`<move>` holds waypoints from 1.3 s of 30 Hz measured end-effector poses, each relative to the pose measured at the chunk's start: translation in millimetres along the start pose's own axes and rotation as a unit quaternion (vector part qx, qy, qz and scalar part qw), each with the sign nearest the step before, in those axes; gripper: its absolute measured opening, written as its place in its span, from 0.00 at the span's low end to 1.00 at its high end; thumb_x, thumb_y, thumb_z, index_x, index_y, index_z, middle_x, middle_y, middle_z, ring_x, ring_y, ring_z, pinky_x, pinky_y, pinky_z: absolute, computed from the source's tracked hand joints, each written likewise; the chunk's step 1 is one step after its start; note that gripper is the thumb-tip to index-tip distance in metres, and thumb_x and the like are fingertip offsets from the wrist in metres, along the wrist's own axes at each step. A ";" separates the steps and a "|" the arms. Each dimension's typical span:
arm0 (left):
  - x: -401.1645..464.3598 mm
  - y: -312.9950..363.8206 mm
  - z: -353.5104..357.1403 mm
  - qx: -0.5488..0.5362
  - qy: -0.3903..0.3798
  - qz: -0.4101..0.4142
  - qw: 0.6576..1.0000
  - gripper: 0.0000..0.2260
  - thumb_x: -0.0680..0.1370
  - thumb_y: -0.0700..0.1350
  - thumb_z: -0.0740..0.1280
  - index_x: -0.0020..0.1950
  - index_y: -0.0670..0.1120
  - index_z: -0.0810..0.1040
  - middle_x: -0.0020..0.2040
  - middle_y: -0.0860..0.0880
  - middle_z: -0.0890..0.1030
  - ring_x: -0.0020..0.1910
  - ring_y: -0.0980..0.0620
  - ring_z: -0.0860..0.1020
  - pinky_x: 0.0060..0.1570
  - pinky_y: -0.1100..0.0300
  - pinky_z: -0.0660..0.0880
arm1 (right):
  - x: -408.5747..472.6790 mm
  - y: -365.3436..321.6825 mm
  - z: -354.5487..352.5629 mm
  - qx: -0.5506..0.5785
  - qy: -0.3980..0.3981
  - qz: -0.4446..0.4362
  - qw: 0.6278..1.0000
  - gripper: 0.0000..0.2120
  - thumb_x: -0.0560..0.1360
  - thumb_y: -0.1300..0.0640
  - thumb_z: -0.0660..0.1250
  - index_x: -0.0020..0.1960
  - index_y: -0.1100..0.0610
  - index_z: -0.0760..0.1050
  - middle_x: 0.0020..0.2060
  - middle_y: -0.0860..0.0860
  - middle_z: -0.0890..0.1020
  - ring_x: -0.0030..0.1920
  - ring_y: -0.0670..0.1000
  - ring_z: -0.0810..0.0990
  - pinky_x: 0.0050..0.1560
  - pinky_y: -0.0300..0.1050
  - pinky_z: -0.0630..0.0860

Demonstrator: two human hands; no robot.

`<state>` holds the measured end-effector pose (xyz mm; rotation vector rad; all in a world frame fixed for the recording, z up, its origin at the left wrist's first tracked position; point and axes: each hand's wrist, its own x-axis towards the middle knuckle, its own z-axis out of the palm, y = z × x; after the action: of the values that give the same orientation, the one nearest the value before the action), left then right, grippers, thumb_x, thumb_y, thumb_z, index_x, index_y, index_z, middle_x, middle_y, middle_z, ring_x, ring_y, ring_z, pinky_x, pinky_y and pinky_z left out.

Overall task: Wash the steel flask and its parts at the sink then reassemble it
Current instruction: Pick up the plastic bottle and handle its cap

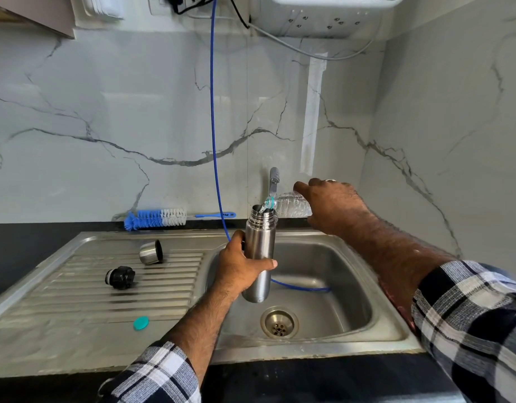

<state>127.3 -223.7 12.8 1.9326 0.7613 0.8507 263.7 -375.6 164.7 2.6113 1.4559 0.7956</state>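
My left hand [241, 267] grips the steel flask [259, 251] around its middle and holds it upright over the sink basin [338, 286], its mouth uncapped. My right hand [329, 205] holds a clear plastic bottle [293, 207] tipped sideways, its neck at the flask's mouth. The flask's steel cup lid [151, 252] lies on its side on the ribbed drainboard [76, 295]. Its black stopper [120, 277] lies there too, nearer to me. A small teal bottle cap [141, 322] sits at the drainboard's front.
A blue and white bottle brush [161, 218] lies along the back wall on the black counter. A thin blue hose [213, 112] hangs from above into the basin. The tap [273, 177] stands behind the flask. The drain [279, 322] is in the basin's floor.
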 end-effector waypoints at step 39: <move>1.3 -0.9 0.9 -0.012 -0.003 -0.009 1.000 0.32 0.62 0.50 0.87 0.60 0.56 0.75 0.53 0.56 0.82 0.50 0.57 0.81 0.51 0.53 0.80 | 3.2 -7.4 -20.0 -0.052 -0.012 -0.012 0.998 0.42 0.75 0.53 0.78 0.82 0.47 0.60 0.68 0.55 0.77 0.64 0.59 0.79 0.66 0.60 0.77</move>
<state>128.6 -222.7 12.0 1.9034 0.7605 0.8404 250.2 -372.8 181.2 2.5141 1.3963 0.8117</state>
